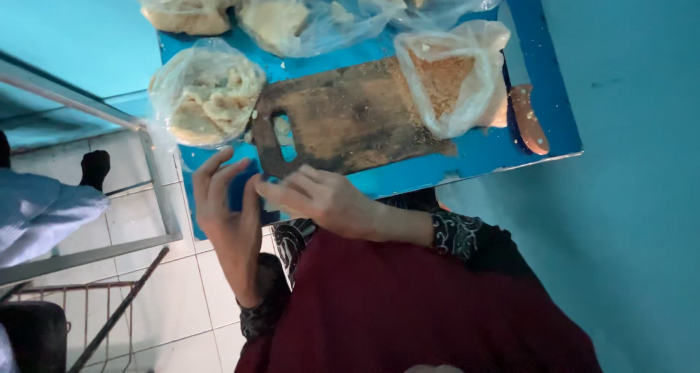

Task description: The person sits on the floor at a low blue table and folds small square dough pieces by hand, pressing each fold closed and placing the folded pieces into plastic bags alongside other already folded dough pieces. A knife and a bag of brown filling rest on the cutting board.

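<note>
My left hand is raised at the near edge of the blue table, palm turned inward and fingers spread, with nothing in it. My right hand reaches across from the right. Its straight fingers meet the left thumb and palm, and I see nothing held in them. Just beyond both hands lies a dark, worn wooden cutting board with a handle slot. On the board's right end rests a clear plastic bag of orange-brown crumbs.
Clear bags of pale food pieces crowd the table's far and left parts. A knife with a brown wooden handle lies at the right edge. A metal frame and another person's white garment are at left, above tiled floor.
</note>
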Motion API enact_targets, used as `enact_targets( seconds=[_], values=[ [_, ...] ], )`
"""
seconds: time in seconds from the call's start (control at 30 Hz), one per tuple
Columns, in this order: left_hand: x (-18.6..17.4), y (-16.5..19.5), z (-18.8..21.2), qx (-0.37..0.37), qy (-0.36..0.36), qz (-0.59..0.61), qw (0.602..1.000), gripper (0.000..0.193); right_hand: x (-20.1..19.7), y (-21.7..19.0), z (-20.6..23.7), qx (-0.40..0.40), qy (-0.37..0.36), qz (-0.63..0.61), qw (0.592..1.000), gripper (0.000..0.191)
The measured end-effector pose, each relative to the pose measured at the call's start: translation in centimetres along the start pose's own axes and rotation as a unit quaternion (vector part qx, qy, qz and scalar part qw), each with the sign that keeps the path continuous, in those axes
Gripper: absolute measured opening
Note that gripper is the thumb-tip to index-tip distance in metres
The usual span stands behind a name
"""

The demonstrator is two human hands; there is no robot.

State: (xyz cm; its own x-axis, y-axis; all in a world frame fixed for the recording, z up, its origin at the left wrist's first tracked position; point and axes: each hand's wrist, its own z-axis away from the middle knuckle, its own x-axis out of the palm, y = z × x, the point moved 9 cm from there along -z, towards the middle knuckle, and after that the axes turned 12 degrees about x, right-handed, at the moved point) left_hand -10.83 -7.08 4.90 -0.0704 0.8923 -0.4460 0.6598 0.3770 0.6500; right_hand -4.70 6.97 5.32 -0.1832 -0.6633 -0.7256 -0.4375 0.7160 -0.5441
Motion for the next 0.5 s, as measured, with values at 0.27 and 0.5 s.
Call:
enact_targets(
  seconds=[0.27, 0.5],
  values=[
    [0.4, -1.1, 1.1, -0.012, -0.04, -0.012, 0.999, 0.02, -9.6, 6.8, 7.4, 0.138, 0.066, 0.126, 0.98, 0.052],
    [2.0, 0.2, 0.7, -0.011, -0.052, 0.015, 0.998, 0.02, -15.5, 10.0, 10.4, 0.197, 0.054, 0.25, 0.946, 0.049]
  ],
)
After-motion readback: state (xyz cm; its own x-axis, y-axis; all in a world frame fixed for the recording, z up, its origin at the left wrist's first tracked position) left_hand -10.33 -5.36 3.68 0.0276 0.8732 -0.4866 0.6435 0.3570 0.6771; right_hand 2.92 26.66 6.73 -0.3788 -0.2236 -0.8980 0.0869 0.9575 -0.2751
